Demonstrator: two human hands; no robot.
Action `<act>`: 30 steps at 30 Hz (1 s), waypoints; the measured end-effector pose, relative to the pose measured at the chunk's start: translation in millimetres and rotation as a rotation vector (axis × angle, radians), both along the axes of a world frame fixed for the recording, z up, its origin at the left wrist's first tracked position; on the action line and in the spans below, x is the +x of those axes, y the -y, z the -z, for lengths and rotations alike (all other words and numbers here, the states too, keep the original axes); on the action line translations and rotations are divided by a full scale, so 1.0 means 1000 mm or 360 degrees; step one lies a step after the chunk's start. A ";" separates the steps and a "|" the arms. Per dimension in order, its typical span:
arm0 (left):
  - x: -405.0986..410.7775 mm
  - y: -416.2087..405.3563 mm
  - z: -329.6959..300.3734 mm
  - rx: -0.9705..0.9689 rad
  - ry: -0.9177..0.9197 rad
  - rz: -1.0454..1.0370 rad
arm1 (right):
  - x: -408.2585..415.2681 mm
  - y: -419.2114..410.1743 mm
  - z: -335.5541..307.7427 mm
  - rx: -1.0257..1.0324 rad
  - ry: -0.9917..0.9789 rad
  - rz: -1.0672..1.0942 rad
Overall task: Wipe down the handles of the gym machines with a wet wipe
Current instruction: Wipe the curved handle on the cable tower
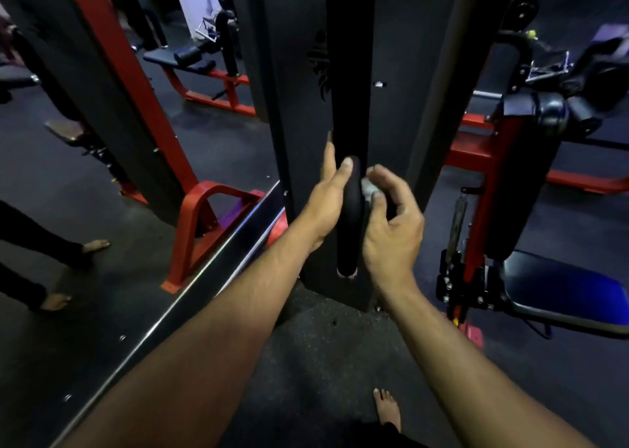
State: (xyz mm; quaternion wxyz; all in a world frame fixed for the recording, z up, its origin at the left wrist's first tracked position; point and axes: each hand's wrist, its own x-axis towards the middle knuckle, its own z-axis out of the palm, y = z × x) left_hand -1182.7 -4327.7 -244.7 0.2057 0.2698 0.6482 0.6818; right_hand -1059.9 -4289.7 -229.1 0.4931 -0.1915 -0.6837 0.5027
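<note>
A person's left hand (328, 199) steadies an upright black foam handle (350, 216), fingers straight. The right hand (391, 223) pinches a crumpled wet wipe (368, 189) against it. Best wrap the wipe round and stroke the full length.

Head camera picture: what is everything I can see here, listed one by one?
handle: one, black, upright at centre, before the dark machine column.
wet wipe: one, pale grey, pressed on the handle's right side.
benches: two, black pads on red frames, far left and right.
red bracket: one, floor, left of centre.
bystander's bare feet: two, left edge.
own bare foot: one, bottom.
left hand: steadies the handle.
right hand: pinches the wipe.
</note>
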 end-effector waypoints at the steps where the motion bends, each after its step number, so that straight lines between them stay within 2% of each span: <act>1: 0.003 0.008 0.014 0.0030 0.0176 -0.0001 | -0.002 -0.003 -0.003 0.0278 -0.0015 -0.0063; 5: 0.041 0.035 0.082 0.0055 0.0782 -0.0224 | -0.026 -0.033 0.012 0.1578 0.0259 -0.0511; 7: 0.055 0.044 0.101 -0.0030 0.1037 -0.0209 | -0.031 -0.045 0.015 0.1971 0.0327 -0.0606; 10: 0.057 0.048 0.108 -0.0010 0.1189 -0.0027 | -0.027 -0.049 0.005 0.2317 0.0438 -0.0710; 17: 0.058 0.055 0.111 0.0282 0.1383 -0.0053 | -0.010 -0.042 0.018 0.2899 0.0581 -0.0833; 22: 0.053 0.061 0.110 0.0162 0.1371 -0.0026 | 0.004 -0.025 0.059 0.3136 0.1001 -0.0790; 26: 0.050 0.065 0.113 0.0057 0.1438 0.0009 | 0.001 -0.017 0.078 0.3184 0.1386 -0.0795; 29: 0.053 0.074 0.121 0.0044 0.1472 -0.0053 | 0.006 -0.009 0.074 0.3171 0.1441 -0.0983; 30: 0.056 0.076 0.124 0.0050 0.1475 -0.0067 | 0.010 -0.008 0.070 0.3168 0.1374 -0.1056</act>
